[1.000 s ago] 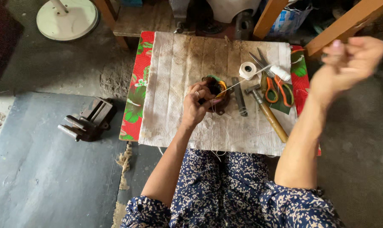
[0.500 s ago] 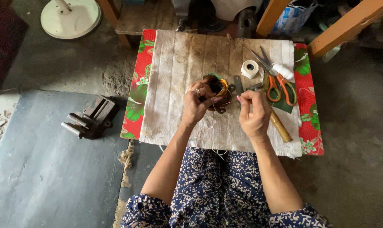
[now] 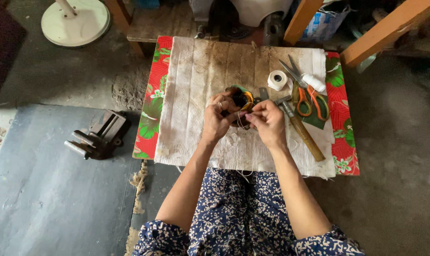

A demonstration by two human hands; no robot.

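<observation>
My left hand grips a small dark piece with orange and green parts over a low board covered by a stained white cloth. My right hand pinches a thin white thread right beside the piece, fingertips touching the left hand's. The thread runs down toward my lap. What the thread passes through is hidden by my fingers.
On the cloth to the right lie a white thread spool, orange-handled scissors and a wooden-handled hammer. A red floral cloth lies underneath. A metal vise sits on the floor at left, a white round base further back.
My right hand, raised far out to the right with the thread pulled taut, has come back down to the piece and now pinches the thread beside my left hand.
</observation>
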